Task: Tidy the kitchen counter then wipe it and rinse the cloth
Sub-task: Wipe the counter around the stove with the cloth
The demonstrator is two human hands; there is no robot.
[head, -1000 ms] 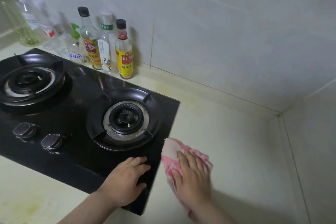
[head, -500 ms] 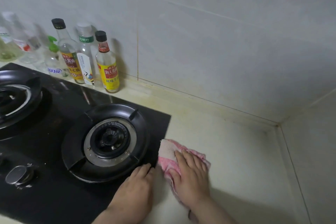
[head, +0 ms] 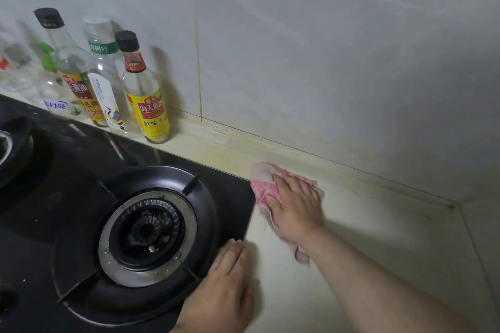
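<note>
A pink and white cloth [head: 263,182] lies flat on the pale yellow counter [head: 378,238], just right of the black gas hob [head: 67,170]. My right hand [head: 296,205] presses on the cloth with straight fingers, covering most of it; the cloth's far corner reaches close to the wall edge. My left hand [head: 224,289] rests flat with straight fingers on the hob's front right corner, beside the right burner [head: 147,227].
Several sauce and oil bottles [head: 147,97] stand in a row against the tiled wall behind the hob. The counter ends in a corner [head: 454,204] at the right where two tiled walls meet. A second burner [head: 10,149] sits at the left edge.
My right hand has slid the cloth away from me along the hob's right edge toward the back wall. My left hand stayed on the hob's corner. The view shifted closer.
</note>
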